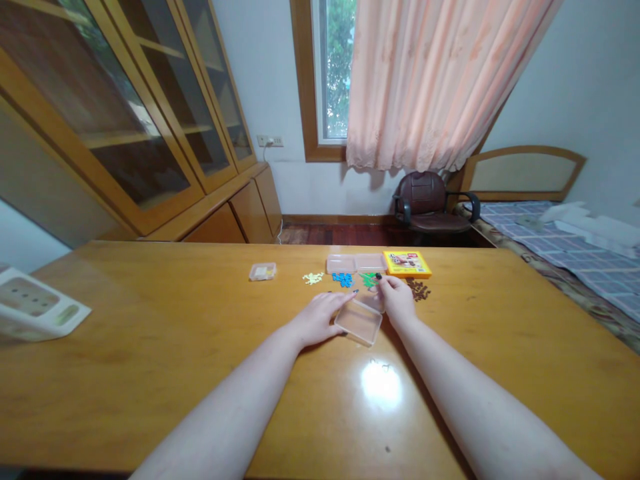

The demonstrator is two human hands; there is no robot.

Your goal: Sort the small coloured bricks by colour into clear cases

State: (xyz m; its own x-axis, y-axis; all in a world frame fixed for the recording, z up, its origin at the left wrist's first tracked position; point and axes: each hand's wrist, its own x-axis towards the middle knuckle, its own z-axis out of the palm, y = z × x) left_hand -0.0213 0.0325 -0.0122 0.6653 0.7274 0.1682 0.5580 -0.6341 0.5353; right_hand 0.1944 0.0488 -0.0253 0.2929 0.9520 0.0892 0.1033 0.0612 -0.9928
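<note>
My left hand (320, 319) grips a clear plastic box (359, 323) from its left side, thumb low and fingers along the far edge. At the box's far right corner, the fingers of my right hand (397, 300) are pinched on what looks like its raised clear lid; the hand partly covers this part. Just beyond the hands lie small piles of pieces: pale yellow (313, 278), blue (343, 280), green (369, 279) and brown (419, 289). My right hand is close to the green and brown piles.
Behind the piles lie an open clear case (341, 265) and a yellow printed box (408, 264). A small clear box (263, 271) sits to the left on the wooden table (190, 373). A white object (37, 303) stands far left. Beyond is a brown armchair (425, 200).
</note>
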